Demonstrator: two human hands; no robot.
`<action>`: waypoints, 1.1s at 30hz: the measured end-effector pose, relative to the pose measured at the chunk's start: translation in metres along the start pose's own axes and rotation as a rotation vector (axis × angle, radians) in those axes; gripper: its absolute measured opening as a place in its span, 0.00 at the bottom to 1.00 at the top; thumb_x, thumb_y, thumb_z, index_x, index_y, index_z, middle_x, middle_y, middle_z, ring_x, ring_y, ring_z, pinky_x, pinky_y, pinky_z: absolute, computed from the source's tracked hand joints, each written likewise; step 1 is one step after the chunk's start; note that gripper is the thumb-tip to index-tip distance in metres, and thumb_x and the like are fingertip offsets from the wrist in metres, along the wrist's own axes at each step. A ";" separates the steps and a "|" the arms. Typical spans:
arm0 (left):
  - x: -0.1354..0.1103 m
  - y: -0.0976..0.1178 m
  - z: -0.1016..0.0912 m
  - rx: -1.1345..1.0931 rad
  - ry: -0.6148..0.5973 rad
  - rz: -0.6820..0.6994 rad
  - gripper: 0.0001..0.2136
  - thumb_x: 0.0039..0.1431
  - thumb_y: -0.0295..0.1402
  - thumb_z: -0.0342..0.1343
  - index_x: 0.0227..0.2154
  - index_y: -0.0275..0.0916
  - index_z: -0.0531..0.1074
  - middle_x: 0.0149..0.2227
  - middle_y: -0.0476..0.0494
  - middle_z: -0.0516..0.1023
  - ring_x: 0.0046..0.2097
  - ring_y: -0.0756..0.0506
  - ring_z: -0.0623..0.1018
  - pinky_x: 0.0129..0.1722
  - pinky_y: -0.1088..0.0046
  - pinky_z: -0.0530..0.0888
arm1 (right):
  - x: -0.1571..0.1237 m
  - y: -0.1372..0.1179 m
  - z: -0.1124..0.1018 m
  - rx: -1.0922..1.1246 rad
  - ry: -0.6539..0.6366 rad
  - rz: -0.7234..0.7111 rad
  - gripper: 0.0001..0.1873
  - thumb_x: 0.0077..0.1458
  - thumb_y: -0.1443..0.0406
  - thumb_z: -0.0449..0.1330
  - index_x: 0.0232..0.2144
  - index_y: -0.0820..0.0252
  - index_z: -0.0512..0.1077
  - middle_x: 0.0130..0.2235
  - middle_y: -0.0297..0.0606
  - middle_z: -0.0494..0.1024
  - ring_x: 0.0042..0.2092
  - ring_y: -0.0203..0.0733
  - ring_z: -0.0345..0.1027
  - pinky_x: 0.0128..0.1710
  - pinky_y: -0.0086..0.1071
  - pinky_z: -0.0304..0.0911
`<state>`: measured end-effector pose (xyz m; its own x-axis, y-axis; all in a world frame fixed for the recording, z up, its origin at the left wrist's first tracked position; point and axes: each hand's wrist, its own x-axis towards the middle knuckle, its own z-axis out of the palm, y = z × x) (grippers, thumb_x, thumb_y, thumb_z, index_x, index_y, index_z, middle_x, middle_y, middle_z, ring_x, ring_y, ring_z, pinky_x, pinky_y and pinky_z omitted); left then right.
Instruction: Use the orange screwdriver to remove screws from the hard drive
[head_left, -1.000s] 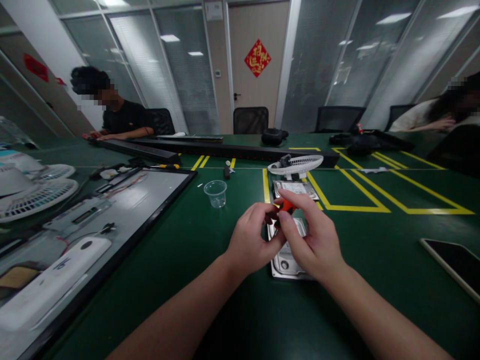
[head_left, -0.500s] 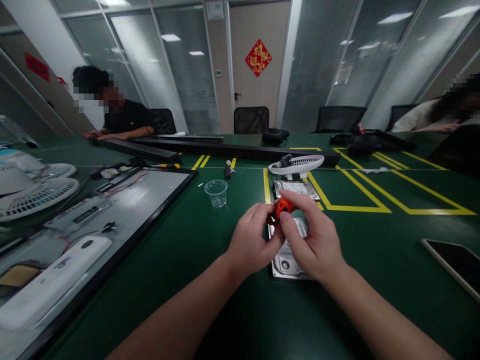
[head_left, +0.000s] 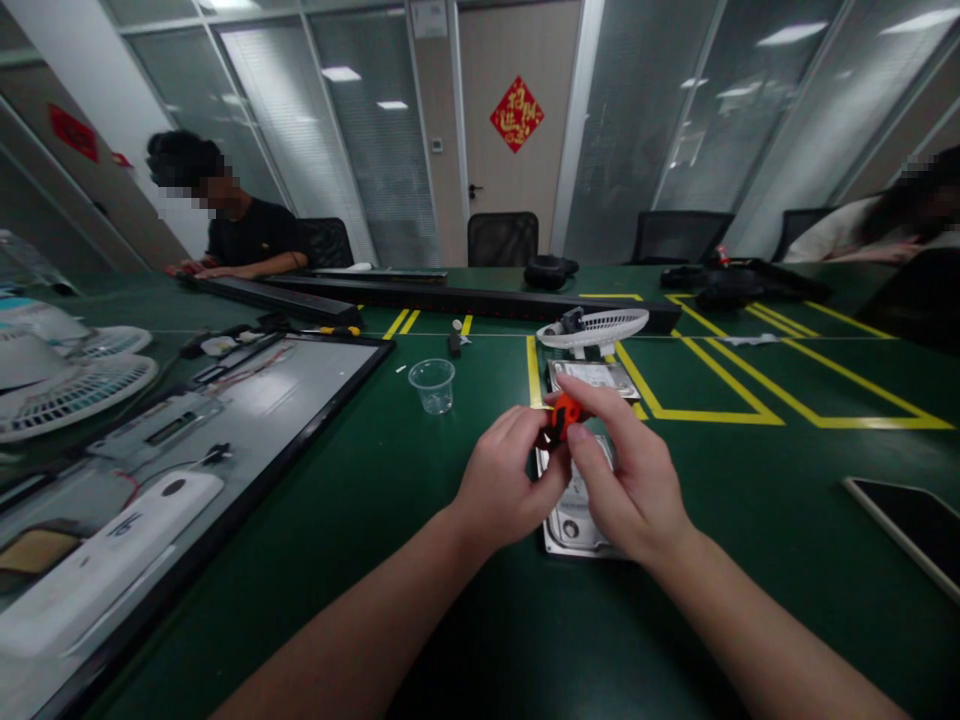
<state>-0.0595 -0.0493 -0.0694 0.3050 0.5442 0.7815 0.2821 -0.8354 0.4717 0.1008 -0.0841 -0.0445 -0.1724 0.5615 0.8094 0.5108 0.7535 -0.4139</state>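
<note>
Over a silver hard drive on the green table, my right hand grips the orange and black handle of a screwdriver between thumb and fingers. My left hand is closed in a pinch at the screwdriver's lower end, close to the right fingertips. The shaft and its tip are hidden by my fingers. Part of the drive's top is covered by both hands. A second hard drive lies just beyond them, with a white fan grille part behind it.
A clear plastic cup stands left of my hands. A large opened panel with a white device fills the left side, beside white fans. At right lies a phone. Long black bars cross behind; two people sit across.
The screwdriver handle has turned and tilted slightly in my right fingers, showing more of its black part. My right thumb has shifted a little right; the left hand is nearly still.
</note>
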 end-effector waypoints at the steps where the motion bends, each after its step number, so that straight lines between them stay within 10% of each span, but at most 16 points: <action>1: 0.000 0.000 0.000 -0.002 0.009 -0.003 0.03 0.67 0.29 0.57 0.41 0.40 0.70 0.36 0.45 0.76 0.38 0.45 0.76 0.38 0.67 0.74 | 0.000 0.000 0.000 -0.006 0.008 -0.005 0.26 0.70 0.70 0.56 0.67 0.52 0.67 0.54 0.42 0.80 0.55 0.48 0.75 0.54 0.45 0.72; 33: -0.002 -0.001 0.000 -0.045 -0.007 -0.010 0.05 0.66 0.28 0.58 0.44 0.40 0.70 0.38 0.45 0.77 0.39 0.45 0.77 0.39 0.68 0.75 | 0.002 -0.003 -0.002 -0.034 0.021 -0.030 0.28 0.68 0.70 0.58 0.67 0.52 0.67 0.54 0.43 0.80 0.54 0.50 0.76 0.53 0.48 0.74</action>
<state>-0.0600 -0.0489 -0.0715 0.3091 0.5531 0.7736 0.2444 -0.8323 0.4975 0.1003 -0.0858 -0.0410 -0.1703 0.5311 0.8300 0.5345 0.7574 -0.3750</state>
